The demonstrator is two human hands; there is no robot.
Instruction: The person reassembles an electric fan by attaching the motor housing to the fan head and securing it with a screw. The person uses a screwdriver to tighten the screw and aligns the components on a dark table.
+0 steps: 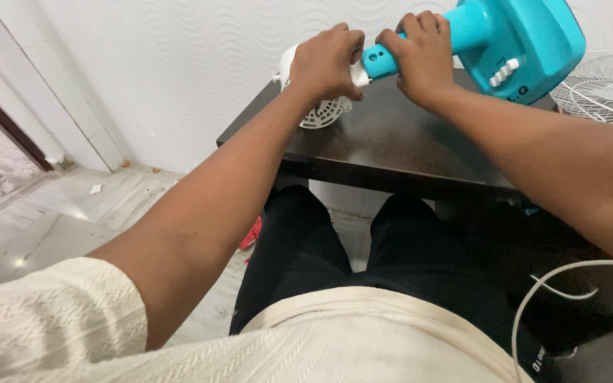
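Turquoise fan body (526, 42) tilted above the far right part of the dark surface (391, 142). My right hand (420, 53) is closed around its turquoise neck (381, 60). My left hand (324, 60) is wrapped around the white motor housing (324, 110) at the neck's end, over the far left corner. White wire grille (604, 89) lies just beside the surface's right edge. White cable (555, 284) near my lap.
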